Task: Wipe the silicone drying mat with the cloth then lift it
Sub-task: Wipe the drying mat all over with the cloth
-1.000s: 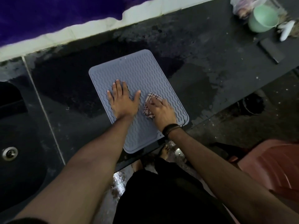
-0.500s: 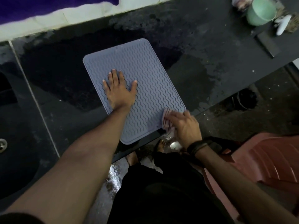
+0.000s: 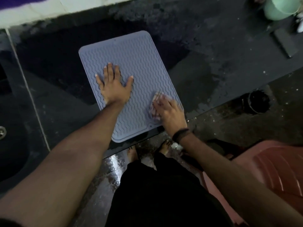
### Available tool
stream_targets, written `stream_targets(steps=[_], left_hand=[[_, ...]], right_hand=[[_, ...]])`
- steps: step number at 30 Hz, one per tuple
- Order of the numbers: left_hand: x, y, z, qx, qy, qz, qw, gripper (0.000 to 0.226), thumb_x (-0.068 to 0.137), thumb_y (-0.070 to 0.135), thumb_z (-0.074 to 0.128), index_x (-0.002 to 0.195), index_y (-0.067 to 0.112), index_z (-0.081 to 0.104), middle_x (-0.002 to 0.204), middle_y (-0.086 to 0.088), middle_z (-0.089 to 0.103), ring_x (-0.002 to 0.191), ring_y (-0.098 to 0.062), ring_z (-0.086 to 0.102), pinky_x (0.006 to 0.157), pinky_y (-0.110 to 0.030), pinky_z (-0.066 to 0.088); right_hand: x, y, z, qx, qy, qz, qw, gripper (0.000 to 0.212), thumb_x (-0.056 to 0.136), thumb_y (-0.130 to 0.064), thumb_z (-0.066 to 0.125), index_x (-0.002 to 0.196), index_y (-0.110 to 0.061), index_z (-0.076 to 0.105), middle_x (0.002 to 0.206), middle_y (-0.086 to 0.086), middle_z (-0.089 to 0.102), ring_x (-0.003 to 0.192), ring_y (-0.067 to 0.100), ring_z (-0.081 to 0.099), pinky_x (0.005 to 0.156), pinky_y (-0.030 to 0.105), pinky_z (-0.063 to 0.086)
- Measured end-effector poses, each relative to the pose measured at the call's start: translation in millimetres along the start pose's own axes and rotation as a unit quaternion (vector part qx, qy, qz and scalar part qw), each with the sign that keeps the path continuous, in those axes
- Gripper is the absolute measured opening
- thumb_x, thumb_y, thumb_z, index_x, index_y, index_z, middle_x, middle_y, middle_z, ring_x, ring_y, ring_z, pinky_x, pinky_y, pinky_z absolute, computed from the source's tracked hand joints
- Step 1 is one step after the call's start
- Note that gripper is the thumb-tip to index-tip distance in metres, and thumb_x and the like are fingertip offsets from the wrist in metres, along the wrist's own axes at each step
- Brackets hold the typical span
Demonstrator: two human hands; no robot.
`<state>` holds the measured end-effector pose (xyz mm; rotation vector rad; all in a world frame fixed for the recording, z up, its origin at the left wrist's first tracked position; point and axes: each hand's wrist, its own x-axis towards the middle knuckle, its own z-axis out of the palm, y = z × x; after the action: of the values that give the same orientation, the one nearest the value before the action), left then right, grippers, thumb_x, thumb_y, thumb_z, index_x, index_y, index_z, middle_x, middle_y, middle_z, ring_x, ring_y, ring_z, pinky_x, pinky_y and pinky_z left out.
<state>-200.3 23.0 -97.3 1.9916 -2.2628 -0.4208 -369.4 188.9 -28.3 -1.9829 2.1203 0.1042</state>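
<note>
A blue-grey silicone drying mat (image 3: 136,59) with a wavy ribbed surface lies flat on the dark wet counter (image 3: 213,63), its near end overhanging the counter's front edge slightly. My left hand (image 3: 114,87) presses flat on the mat's left middle, fingers spread, holding nothing. My right hand (image 3: 170,113) rests on the mat's near right corner, fingers pressed on a small checked cloth (image 3: 155,105) that is bunched under them and blurred. Most of the cloth is hidden by the hand.
A dark sink with a metal drain (image 3: 2,132) lies at the left. A green cup (image 3: 278,9) and a dark flat block (image 3: 282,43) stand at the far right of the counter. A red plastic chair (image 3: 278,167) is at the lower right, and my bare feet (image 3: 132,153) stand on the wet floor.
My right hand with the cloth swept from the mat's middle to beyond its near right edge, then back onto the near right corner. My left hand stayed flat on the mat.
</note>
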Motion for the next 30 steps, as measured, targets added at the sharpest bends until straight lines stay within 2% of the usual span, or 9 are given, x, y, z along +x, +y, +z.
stream_targets(steps=[5,8,11,14,17,21,26,28,30], left_hand=[[0,1,0,0.001,-0.008,-0.011,1.000,0.083,0.100,0.070,0.025,0.164,0.017,0.017,0.173,-0.004,0.006,0.159,-0.020,-0.002,0.125,-0.055,-0.013],[2,12,2,-0.005,-0.008,-0.042,0.999,0.083,0.099,0.069,0.026,0.164,0.018,0.019,0.173,-0.003,0.006,0.159,-0.019,-0.004,0.124,-0.055,-0.014],[1,16,1,0.002,-0.002,-0.048,0.999,0.083,0.099,0.070,0.020,0.164,0.018,0.017,0.173,-0.003,0.006,0.159,-0.020,-0.005,0.124,-0.055,-0.013],[0,17,0,0.010,-0.004,-0.054,0.998,0.090,0.093,0.075,0.010,0.165,0.020,0.013,0.173,-0.002,0.003,0.159,-0.019,-0.007,0.125,-0.055,-0.011],[-1,17,6,0.013,-0.001,-0.062,0.998,0.089,0.095,0.077,0.011,0.165,0.022,0.011,0.173,0.001,-0.001,0.159,-0.017,-0.010,0.125,-0.054,-0.011],[1,14,9,0.014,0.007,-0.070,0.997,0.087,0.097,0.077,0.013,0.165,0.023,0.013,0.173,0.002,0.000,0.159,-0.015,-0.009,0.125,-0.053,-0.014],[2,16,8,0.011,-0.001,-0.072,0.997,0.085,0.098,0.076,0.013,0.165,0.024,0.010,0.173,0.003,-0.003,0.158,-0.014,-0.011,0.125,-0.053,-0.014],[2,16,7,0.009,-0.004,-0.071,0.997,0.085,0.097,0.076,0.012,0.165,0.025,0.007,0.173,0.003,-0.004,0.158,-0.015,-0.012,0.125,-0.054,-0.015],[3,16,7,0.005,-0.004,-0.066,0.998,0.084,0.097,0.076,0.009,0.165,0.028,0.000,0.173,0.002,-0.005,0.158,-0.016,-0.013,0.124,-0.054,-0.015]], right_hand=[[-40,24,-12,-0.025,-0.045,-0.070,0.996,0.054,0.082,-0.016,0.043,0.133,-0.027,0.054,0.136,0.000,0.052,0.114,0.028,0.047,0.089,0.041,0.045],[-11,26,-30,0.030,0.037,-0.040,0.998,0.050,0.081,-0.012,0.056,0.129,-0.025,0.056,0.130,-0.002,0.057,0.105,0.025,0.050,0.082,0.040,0.049],[51,17,-45,0.075,0.110,-0.040,0.990,0.061,0.083,-0.016,0.063,0.141,-0.020,0.046,0.144,0.004,0.047,0.114,0.028,0.048,0.091,0.041,0.046],[110,3,-49,0.029,0.046,-0.058,0.997,0.058,0.089,-0.012,0.052,0.145,-0.019,0.039,0.151,0.008,0.035,0.128,0.030,0.039,0.103,0.043,0.038],[123,4,-31,0.008,-0.033,-0.091,0.995,0.057,0.091,-0.015,0.051,0.146,-0.020,0.037,0.156,0.007,0.027,0.139,0.031,0.026,0.110,0.044,0.034],[85,25,-11,0.044,-0.031,-0.130,0.990,0.059,0.089,-0.016,0.053,0.146,-0.021,0.039,0.157,0.003,0.025,0.143,0.030,0.019,0.111,0.046,0.033],[23,39,-15,0.011,-0.074,-0.149,0.986,0.058,0.089,-0.014,0.047,0.145,-0.024,0.035,0.154,0.004,0.027,0.140,0.029,0.025,0.108,0.045,0.036],[22,46,-28,0.012,-0.087,-0.169,0.982,0.055,0.087,-0.014,0.047,0.140,-0.026,0.042,0.149,0.002,0.037,0.133,0.028,0.034,0.104,0.043,0.039],[38,48,-47,0.042,-0.059,-0.157,0.985,0.048,0.084,-0.017,0.045,0.130,-0.027,0.053,0.139,-0.002,0.051,0.120,0.025,0.044,0.095,0.040,0.047]])
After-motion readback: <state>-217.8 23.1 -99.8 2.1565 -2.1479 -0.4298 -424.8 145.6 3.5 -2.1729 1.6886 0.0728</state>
